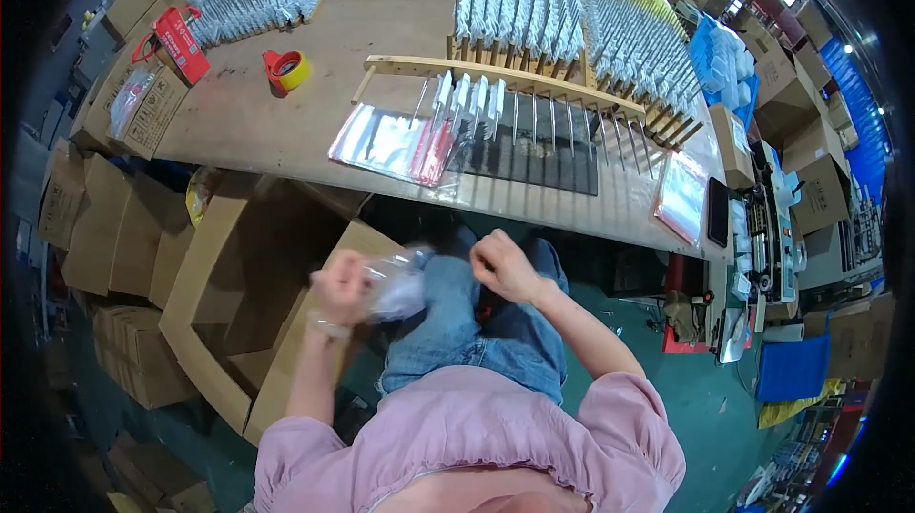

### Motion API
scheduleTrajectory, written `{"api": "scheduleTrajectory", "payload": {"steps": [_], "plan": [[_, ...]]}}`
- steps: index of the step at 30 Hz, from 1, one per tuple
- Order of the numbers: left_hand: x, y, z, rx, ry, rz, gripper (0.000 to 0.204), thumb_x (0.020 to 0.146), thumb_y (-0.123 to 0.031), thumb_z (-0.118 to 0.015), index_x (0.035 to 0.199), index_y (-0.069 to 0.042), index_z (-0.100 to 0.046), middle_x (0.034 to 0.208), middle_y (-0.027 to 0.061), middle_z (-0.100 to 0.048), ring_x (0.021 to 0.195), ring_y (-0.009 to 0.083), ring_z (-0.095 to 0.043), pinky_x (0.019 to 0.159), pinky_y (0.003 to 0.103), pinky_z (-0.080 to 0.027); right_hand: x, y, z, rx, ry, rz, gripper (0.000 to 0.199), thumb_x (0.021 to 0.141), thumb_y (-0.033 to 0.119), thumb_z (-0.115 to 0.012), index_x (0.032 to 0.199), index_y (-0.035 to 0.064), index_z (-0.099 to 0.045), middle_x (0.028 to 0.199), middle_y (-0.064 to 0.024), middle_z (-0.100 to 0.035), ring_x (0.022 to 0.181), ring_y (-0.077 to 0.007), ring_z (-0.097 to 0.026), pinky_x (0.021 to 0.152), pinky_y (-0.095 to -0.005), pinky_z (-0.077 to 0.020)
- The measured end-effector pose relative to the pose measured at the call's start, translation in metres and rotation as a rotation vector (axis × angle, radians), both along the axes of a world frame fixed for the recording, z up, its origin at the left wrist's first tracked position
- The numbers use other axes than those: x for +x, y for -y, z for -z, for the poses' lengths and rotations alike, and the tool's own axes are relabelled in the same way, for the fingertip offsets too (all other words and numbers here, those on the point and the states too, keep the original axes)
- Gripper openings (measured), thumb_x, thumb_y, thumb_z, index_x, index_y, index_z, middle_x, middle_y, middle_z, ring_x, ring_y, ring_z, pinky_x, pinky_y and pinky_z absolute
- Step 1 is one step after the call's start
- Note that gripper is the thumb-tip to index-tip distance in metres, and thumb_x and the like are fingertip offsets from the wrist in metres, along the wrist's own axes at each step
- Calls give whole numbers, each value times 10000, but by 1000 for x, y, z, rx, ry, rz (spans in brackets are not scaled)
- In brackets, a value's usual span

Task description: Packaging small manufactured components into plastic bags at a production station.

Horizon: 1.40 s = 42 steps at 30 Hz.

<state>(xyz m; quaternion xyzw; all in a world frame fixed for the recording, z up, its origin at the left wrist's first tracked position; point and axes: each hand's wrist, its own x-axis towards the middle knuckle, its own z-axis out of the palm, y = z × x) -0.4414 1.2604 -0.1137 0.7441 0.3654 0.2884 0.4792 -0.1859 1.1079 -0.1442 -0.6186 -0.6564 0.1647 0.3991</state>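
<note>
My left hand (341,290), smeared a little by motion, is closed on a crumpled clear plastic bag (396,289) with something whitish in it, held above my left thigh. Over my right thigh is my right hand (503,267), its fingers curled in; whatever they hold, if anything, is hidden. In front of both hands, a wooden rack (505,72) lies on the table with a row of metal rods. A few rods at its left end carry white pieces (461,94). Flat clear plastic sleeves (381,141) with red edges lie beside a dark mat (562,170).
A large open cardboard box (219,256) stands left of my legs. On the table (238,122) are a tape dispenser (286,70), a red box (181,44), a phone (718,211) and dense rows of white pieces on rods (519,3). A machine (770,227) stands at the right.
</note>
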Motion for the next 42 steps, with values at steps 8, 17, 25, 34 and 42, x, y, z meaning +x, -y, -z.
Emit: {"api": "scheduleTrajectory", "payload": {"steps": [8,17,25,34,42], "plan": [[9,-102,-28,542,-484,-113,308,797,-268,-638,1001,-37,-651,797,137,-672,723,249,-652,672,329,-498,7,-8,3,33,-95,160,66,796,82,-594,808,37,-547,742,-94,-518,704,-253,-512,624,-340,-427],[151,-128,42,720,-208,-90,105,751,-157,-660,829,-92,-688,786,134,-621,762,313,-579,697,409,-464,-15,-28,2,-43,-252,147,99,830,100,-621,875,17,-591,749,-69,-548,648,-135,-543,585,-261,-440],[85,-21,26,896,-64,-34,113,749,-40,-636,861,-58,-642,801,87,-564,713,275,-552,645,372,-467,-18,-66,11,-212,-758,326,194,836,163,-649,935,-5,-653,773,-22,-634,688,-68,-552,608,-224,-444],[63,7,33,952,-102,4,152,748,-40,-641,899,-27,-637,796,78,-553,718,270,-549,626,346,-467,-30,-70,22,-230,-694,276,180,846,166,-634,877,-9,-665,692,-22,-636,617,-62,-546,564,-225,-443],[86,17,12,-112,-17,178,108,809,-34,-641,912,-4,-646,787,62,-637,673,161,-595,624,270,-485,-21,-54,-23,-433,-612,174,171,867,185,-624,833,18,-636,674,-16,-621,600,-52,-535,543,-201,-439]]}}
